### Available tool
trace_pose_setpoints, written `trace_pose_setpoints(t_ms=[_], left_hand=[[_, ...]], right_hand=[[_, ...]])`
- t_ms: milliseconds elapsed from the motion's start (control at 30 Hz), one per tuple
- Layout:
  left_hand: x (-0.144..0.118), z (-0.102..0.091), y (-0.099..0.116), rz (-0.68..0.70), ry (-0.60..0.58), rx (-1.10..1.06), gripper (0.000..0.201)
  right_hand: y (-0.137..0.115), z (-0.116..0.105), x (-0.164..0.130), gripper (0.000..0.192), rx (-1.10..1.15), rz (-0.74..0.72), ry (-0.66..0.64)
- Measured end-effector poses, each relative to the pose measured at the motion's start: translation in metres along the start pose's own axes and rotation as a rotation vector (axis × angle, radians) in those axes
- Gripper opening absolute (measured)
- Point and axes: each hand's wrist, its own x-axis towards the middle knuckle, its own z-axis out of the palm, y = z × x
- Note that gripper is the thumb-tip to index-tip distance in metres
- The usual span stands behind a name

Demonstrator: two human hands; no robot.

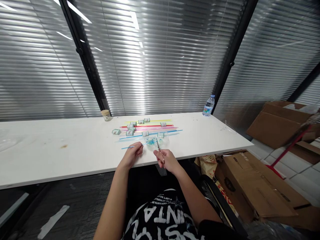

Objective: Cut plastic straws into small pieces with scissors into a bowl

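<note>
Blue straw (130, 146) lies at table (50, 150) front edge, left hand (132, 156) pinching it level so scissors (159, 148), gripped in right hand (168, 160), meet its end over clear dish (156, 143); other straws (150, 126) w/ tape rolls (130, 128) behind.

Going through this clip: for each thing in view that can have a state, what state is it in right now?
left hand: closed on the blue straw, which lies level over the table
right hand: gripping scissors, blades pointing at the straw
water bottle: upright, capped
small jar: upright, lid on
coloured straws: lying flat
cardboard box: open
</note>
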Motion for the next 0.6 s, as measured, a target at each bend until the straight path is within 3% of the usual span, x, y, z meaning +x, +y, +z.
trace_pose_setpoints(t_ms=[600], left_hand=[[0.0044,-0.0064,-0.0093,0.014,-0.028,-0.009,0.041]], right_hand=[[-0.0007,-0.0002,-0.0004,0.050,0.015,-0.003,-0.013]])
